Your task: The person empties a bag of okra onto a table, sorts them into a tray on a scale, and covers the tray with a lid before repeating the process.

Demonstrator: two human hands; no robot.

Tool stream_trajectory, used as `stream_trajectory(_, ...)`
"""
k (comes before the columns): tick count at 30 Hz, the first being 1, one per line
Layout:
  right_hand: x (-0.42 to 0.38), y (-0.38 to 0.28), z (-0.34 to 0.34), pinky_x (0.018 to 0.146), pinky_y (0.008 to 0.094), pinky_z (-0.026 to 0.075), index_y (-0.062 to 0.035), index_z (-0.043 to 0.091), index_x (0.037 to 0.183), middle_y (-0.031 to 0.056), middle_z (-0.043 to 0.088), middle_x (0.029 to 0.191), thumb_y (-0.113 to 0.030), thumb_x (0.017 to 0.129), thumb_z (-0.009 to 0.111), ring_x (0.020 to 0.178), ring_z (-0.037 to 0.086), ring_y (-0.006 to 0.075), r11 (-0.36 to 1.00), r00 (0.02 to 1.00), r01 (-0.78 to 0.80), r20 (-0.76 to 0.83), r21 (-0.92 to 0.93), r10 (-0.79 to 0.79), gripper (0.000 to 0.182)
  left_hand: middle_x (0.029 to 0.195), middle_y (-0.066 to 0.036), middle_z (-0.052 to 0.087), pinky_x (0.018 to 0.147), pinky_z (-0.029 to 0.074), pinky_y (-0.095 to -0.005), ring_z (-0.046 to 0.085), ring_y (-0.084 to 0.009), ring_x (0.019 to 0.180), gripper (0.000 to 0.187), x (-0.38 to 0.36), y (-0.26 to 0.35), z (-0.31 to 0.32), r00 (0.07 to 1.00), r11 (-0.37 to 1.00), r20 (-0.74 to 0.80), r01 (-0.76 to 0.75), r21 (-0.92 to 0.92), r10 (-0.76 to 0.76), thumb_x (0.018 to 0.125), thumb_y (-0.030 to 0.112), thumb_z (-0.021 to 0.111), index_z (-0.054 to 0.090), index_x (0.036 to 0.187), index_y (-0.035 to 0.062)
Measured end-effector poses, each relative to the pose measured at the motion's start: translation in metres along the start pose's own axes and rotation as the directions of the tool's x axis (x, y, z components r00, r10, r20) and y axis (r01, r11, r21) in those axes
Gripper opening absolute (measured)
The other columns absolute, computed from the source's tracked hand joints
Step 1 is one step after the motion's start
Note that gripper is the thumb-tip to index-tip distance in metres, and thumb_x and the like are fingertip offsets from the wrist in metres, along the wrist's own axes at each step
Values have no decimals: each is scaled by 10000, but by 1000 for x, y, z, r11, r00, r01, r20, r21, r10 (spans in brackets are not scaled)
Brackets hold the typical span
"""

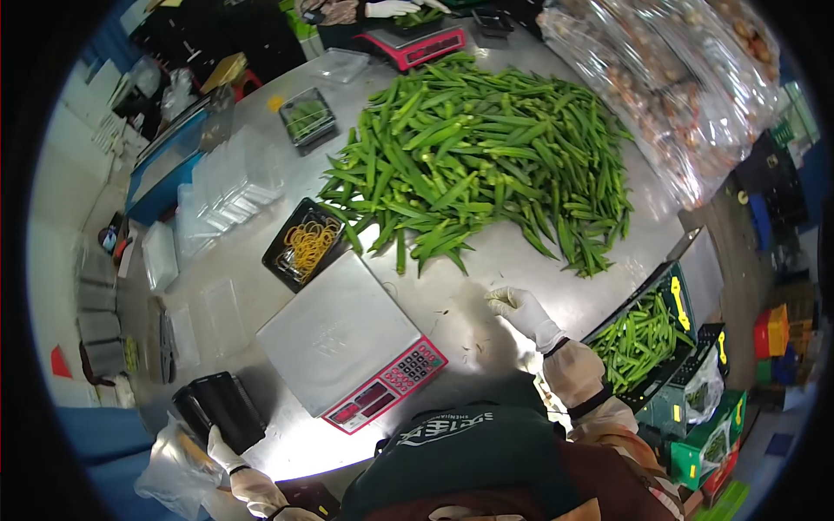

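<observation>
At near left, the left hand point(224, 450) touches a black tray point(219, 410), whether gripping I cannot tell, while the empty right hand point(526, 317) is loosely open before the far okra heap point(495, 161), the scale point(347, 339) between them facing near, presumably for easy reading.

The bench point(512, 247) was bare metal, smooth and softly shiny, with bright glare. The scale's platter point(334, 330) looked like dull, smooth metal, set above a housing point(419, 372) of hard plastic. The black tray point(221, 410) was thin, moulded plastic with a slight sheen; the stacked tubs point(233, 187) were clear, glossy plastic. Crinkled, highly reflective film made up the large bags point(660, 78). The left glove point(223, 450) and right glove point(524, 314) looked thin and matt, the apron point(469, 451) like matt cloth with printed lettering.
</observation>
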State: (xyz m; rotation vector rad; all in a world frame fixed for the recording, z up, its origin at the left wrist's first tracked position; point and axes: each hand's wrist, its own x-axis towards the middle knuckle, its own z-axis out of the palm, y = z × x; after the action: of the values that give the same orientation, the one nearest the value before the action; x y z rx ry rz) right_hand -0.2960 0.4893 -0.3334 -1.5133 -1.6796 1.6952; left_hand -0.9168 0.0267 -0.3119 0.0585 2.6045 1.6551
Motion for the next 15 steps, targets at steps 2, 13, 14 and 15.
stream_trajectory(2, -6, 22, -15, 783, 248, 499, 8, 660, 1127, 31, 686, 975, -141, 929, 648, 850, 589, 84, 999, 998, -39, -47, -25, 37, 247, 1026, -118, 708, 847, 508, -305, 631, -203, 909, 304, -8, 26, 3, 926, 959, -315, -127, 255, 207, 908, 168, 664, 686, 1103, -64)
stream_trajectory(13, 29, 173, -201, 916, 372, 476, -28, 572, 1279, 199, 614, 1199, -249, 900, 638, 1050, 602, 294, 919, 541, -159, -810, -362, -226, 444, 892, -113, 651, 796, 482, -391, 591, -289, 856, 227, -184, 125, 162, 440, 413, 752, -877, 245, 490, 841, 58, 697, 691, 1065, 20)
stream_trajectory(14, 25, 156, -211, 976, 400, 443, -79, 536, 1338, 227, 546, 1291, -338, 900, 619, 1145, 547, 341, 889, 583, -218, -784, -403, -213, 516, 967, -124, 645, 844, 464, -401, 575, -299, 917, 301, -198, 134, 169, 443, 402, 723, -882, 246, 529, 844, 82, 701, 665, 1139, 35)
stream_trajectory(15, 24, 144, -215, 1036, 428, 411, -130, 501, 1397, 255, 478, 1383, -426, 899, 600, 1241, 492, 388, 853, 625, -271, -755, -447, -197, 587, 1043, -135, 639, 892, 447, -410, 559, -309, 979, 377, -217, 145, 179, 446, 392, 692, -885, 249, 567, 848, 107, 705, 638, 1214, 50)
